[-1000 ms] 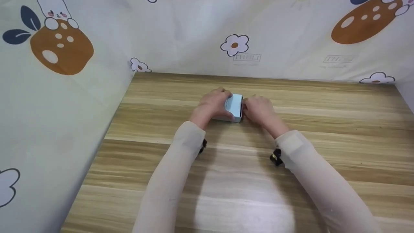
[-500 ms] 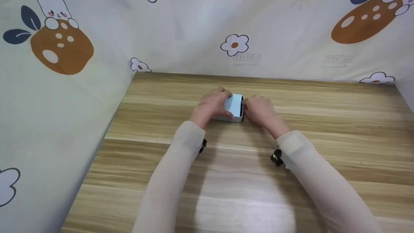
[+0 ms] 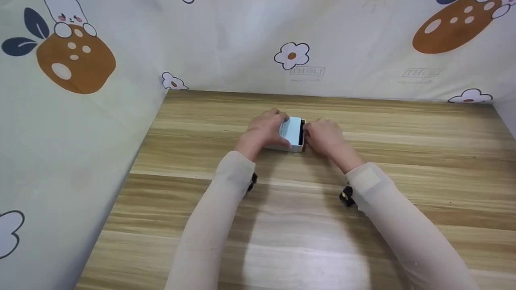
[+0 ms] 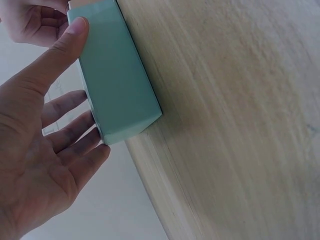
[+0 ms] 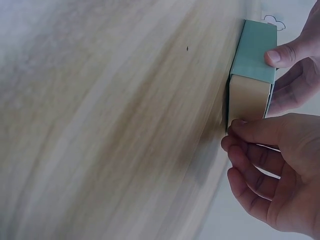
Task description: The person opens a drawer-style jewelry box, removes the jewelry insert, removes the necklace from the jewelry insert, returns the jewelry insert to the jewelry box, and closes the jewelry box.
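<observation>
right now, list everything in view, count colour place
box cover: 1, light blue-green, on the table
inner box: 1, tan end, partly out of the cover
table: 1, brown wood-grain, under the box
printed sheeting: count unclear, pale with orange-brown fruit and white flowers, behind and beside table
wrist devices: 2, black, beside the sleeves
sleeves: 2, off-white, over the table
left hand: 1, bare, gripping the cover
right hand: 1, bare, pinching the inner box's end
</observation>
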A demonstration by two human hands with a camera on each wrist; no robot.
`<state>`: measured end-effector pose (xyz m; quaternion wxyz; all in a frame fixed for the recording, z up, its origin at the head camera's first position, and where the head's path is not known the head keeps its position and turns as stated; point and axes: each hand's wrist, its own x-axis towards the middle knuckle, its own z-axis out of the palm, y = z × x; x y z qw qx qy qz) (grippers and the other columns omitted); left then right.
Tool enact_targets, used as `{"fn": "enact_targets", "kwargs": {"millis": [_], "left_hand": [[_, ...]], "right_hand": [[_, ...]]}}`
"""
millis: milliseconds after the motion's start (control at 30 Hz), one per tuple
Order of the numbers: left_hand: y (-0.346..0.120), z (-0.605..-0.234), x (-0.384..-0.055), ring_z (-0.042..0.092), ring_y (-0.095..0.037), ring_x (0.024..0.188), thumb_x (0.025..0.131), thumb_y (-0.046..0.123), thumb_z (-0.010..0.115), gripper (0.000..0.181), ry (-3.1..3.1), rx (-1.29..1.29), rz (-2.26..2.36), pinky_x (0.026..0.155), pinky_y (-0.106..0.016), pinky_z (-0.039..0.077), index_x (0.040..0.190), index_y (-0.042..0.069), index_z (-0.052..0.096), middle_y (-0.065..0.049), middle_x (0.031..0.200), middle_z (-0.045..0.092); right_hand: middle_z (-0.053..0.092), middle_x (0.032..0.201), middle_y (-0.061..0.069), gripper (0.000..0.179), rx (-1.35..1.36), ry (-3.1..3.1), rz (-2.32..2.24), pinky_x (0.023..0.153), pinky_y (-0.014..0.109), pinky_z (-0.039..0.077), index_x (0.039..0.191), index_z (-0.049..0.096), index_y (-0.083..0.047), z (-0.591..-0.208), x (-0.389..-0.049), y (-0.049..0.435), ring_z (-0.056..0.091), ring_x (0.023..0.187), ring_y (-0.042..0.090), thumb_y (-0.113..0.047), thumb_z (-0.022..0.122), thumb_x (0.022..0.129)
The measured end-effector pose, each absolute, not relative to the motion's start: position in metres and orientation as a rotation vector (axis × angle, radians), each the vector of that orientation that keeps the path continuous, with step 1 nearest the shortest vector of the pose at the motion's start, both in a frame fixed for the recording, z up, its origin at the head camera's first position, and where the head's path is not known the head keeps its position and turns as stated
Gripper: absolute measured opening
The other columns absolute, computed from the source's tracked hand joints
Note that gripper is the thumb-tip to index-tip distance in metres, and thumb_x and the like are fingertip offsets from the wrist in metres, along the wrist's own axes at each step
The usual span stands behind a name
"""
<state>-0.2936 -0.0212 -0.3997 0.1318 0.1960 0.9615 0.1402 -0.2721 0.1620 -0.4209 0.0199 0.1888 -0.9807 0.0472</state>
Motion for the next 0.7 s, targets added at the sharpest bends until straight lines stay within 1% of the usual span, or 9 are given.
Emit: {"fn": "enact_targets", "kwargs": {"millis": [167, 400, 700], "left_hand": [[-0.0213, -0.3998, -0.2936, 0.05, -0.022, 0.125, 0.072, 0.045, 0.088, 0.085, 2.791, 0.566, 0.41, 0.108, -0.042, 0.044, 0.143, 0.015, 0.051, -0.007, 0.142, 0.05], [-0.0213, -0.4004, -0.2936, 0.051, -0.022, 0.123, 0.072, 0.045, 0.088, 0.085, 2.794, 0.57, 0.392, 0.104, -0.039, 0.047, 0.142, 0.015, 0.052, -0.006, 0.14, 0.051], [-0.0208, -0.3998, -0.2936, 0.05, -0.023, 0.124, 0.073, 0.045, 0.087, 0.085, 2.783, 0.556, 0.414, 0.108, -0.041, 0.045, 0.144, 0.015, 0.051, -0.007, 0.143, 0.049]], "right_hand": [[0.072, 0.082, 0.019, 0.019, 0.599, -3.026, 0.108, 0.062, 0.051, 0.056, 0.09, 0.073, -0.003, -0.4202, -0.271, 0.1617, 0.065, 0.071, 0.033, -0.01, 0.057, 0.095], [0.071, 0.082, 0.02, 0.016, 0.594, -3.018, 0.113, 0.06, 0.053, 0.055, 0.088, 0.071, -0.003, -0.4203, -0.2693, 0.1644, 0.067, 0.074, 0.038, -0.01, 0.058, 0.094], [0.071, 0.085, 0.02, 0.021, 0.591, -3.062, 0.108, 0.062, 0.051, 0.055, 0.093, 0.072, -0.002, -0.4176, -0.2682, 0.1674, 0.066, 0.073, 0.035, -0.011, 0.054, 0.098]]}}
